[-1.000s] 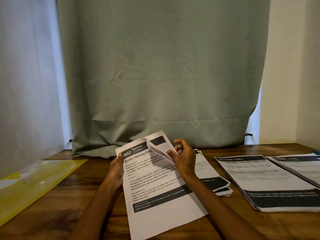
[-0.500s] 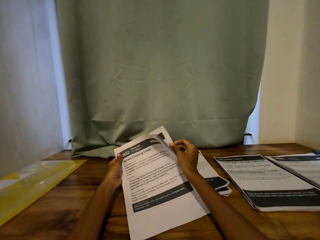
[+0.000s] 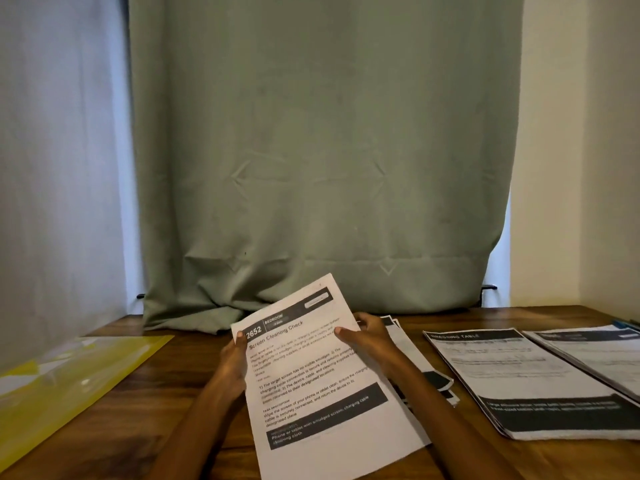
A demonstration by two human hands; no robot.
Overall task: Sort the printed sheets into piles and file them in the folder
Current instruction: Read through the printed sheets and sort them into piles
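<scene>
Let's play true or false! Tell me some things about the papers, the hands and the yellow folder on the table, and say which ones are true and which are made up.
1. Both hands hold the sheet headed "Screen Cleaning Check". True: the left hand grips its left edge, the right hand its right edge.
2. The yellow folder lies on the right side of the table. False: it lies on the left side.
3. Two piles of printed sheets lie to the right of the hands. True.
4. The held sheet is blank. False: it carries printed text and dark bars.
5. A green curtain hangs behind the table. True.
</scene>
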